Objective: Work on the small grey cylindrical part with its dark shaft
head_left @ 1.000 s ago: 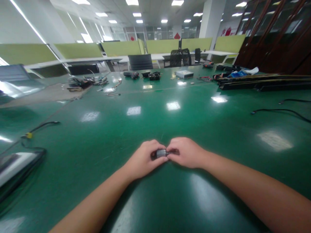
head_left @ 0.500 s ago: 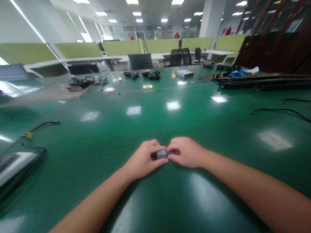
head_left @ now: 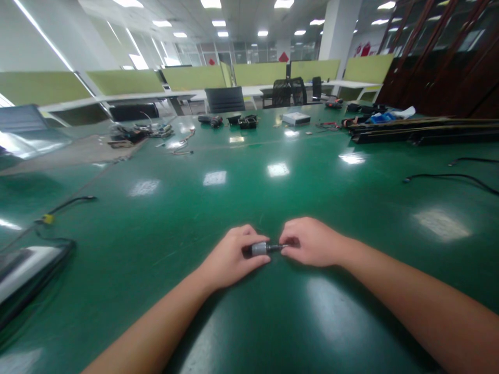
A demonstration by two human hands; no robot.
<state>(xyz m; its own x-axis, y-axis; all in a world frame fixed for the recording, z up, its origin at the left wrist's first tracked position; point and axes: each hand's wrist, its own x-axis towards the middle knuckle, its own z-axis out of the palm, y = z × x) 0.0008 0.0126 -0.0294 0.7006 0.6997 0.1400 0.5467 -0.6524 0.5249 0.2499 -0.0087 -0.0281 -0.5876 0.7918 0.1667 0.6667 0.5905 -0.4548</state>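
Observation:
A short, dark cylinder with a grey middle band point(head_left: 259, 249) lies level just above or on the green table, with a narrower black stem point(head_left: 273, 248) coming out of its right end. My left hand point(head_left: 236, 257) is closed around the cylinder, thumb below and fingers above, hiding its left end. To the right, my right hand point(head_left: 310, 243) pinches the thin far end of the stem between thumb and fingertips. What exactly the cylinder is stays too blurred to tell, and the right fingers cover the stem's tip.
The glossy green table point(head_left: 175, 192) stretches forward. At left lie a cable point(head_left: 74, 201) and a white-topped device point(head_left: 27, 270). A black cable point(head_left: 448, 177) and long black rails point(head_left: 424, 132) are at right. Farther back sit a silver box point(head_left: 296, 119) and black parts point(head_left: 248, 121).
My right hand has slid to the right, away from my left hand, so more of the black stem shows between them. The left hand and the cylinder hold still.

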